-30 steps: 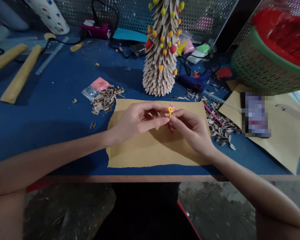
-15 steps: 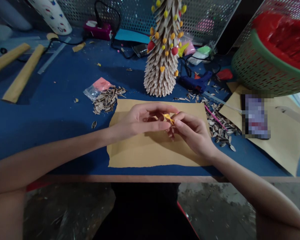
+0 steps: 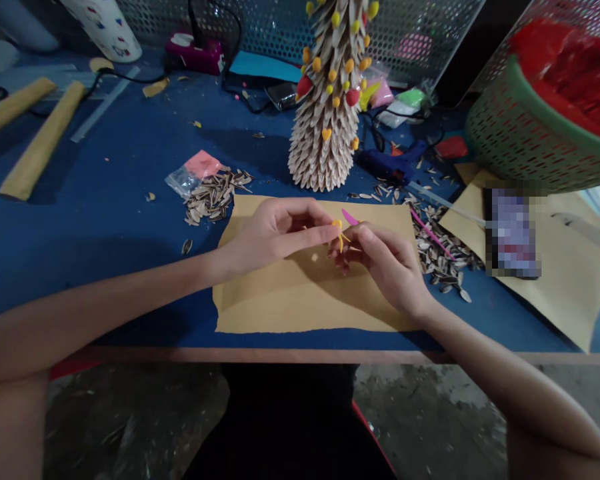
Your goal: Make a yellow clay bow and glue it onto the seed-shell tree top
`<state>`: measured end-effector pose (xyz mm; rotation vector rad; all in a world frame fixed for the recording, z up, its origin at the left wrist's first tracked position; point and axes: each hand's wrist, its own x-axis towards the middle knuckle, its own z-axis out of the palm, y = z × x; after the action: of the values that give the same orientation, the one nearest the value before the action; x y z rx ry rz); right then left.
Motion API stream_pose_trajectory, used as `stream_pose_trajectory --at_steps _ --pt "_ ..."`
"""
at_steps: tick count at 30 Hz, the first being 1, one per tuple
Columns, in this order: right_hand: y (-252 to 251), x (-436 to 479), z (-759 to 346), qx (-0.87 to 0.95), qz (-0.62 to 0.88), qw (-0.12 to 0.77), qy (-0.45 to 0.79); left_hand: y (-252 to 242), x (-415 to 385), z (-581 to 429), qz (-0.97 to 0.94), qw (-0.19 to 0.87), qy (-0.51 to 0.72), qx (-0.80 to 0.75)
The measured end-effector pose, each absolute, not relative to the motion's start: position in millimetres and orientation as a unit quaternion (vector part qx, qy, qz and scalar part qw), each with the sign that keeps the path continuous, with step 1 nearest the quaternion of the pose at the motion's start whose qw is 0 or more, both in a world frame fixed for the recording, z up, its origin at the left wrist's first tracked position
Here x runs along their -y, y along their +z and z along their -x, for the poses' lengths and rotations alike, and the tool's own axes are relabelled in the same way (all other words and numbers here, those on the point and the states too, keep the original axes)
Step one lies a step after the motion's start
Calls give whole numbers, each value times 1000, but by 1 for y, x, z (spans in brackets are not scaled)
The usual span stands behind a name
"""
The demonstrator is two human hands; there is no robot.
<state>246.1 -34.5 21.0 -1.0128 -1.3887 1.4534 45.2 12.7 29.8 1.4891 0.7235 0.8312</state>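
My left hand is closed, its thumb and forefinger pinching a small yellow bow-shaped piece with thin ends hanging down. My right hand is right beside it, thumb against forefinger, with the pink blade-like tip of a small tool sticking out past the fingers. The rest of that tool is hidden by the hand. Both hands are above a sheet of tan paper. Beyond them stands a cone-shaped tree covered in pale seed husks, dotted with yellow, orange and red balls.
Sunflower seeds lie in piles at left and right of the paper. A blue glue gun rests behind the right pile. A green basket with red plastic, a blurred-out phone and tan rolls sit around.
My right fingers have come away from the yellow piece, which stays in my left hand and now hangs more upright. The pink tool tip has come into sight above my right hand.
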Motion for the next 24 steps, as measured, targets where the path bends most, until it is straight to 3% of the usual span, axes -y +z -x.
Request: stream_pose_trajectory --at_steps 6,24 --pt "28 35 -244 602 458 423 499 35 -15 -46 -677 563 335 -337" --pt "24 31 -241 559 478 466 492 27 -8 -50 -659 560 363 -347"
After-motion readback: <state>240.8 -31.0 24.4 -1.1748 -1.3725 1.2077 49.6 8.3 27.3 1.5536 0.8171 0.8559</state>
